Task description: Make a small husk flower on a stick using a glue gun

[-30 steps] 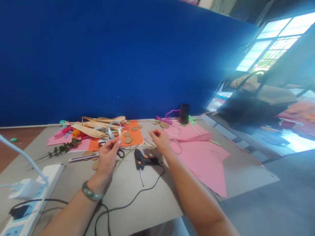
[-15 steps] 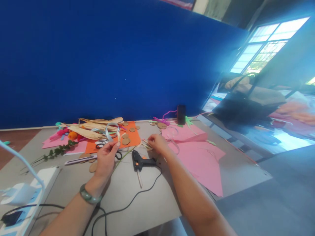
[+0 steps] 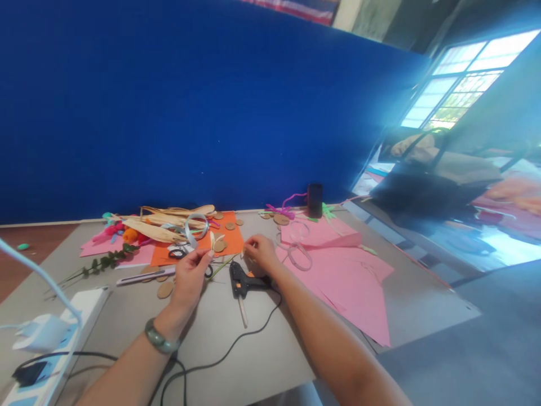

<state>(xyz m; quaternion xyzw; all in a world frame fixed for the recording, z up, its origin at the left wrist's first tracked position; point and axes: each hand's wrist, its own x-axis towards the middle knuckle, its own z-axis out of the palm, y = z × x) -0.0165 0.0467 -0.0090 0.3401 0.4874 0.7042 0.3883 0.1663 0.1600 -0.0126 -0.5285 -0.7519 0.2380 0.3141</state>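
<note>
My left hand (image 3: 190,276), with a green bangle on its wrist, is closed in a pinch on a looped pale blue ribbon (image 3: 195,228) and a thin dried leaf strip, held just above the grey table (image 3: 127,316). My right hand (image 3: 261,252) is closed, its fingertips pinching thin pale strips near the orange paper's (image 3: 231,239) right edge. A black glue gun (image 3: 245,280) lies on the table between the two hands, its cord trailing toward me.
Dried leaves (image 3: 156,225), pom-poms, cardboard discs (image 3: 220,245) and black scissors (image 3: 177,253) clutter the orange paper. Pink paper sheets (image 3: 346,270) lie at the right, with a clear ribbon loop (image 3: 298,255). A power strip (image 3: 54,338) sits at the left, a dark cup (image 3: 315,200) by the blue wall.
My right hand came down from above the table to the thin strips beside the orange paper and closed on them. My left hand kept holding the ribbon loop and lowered slightly.
</note>
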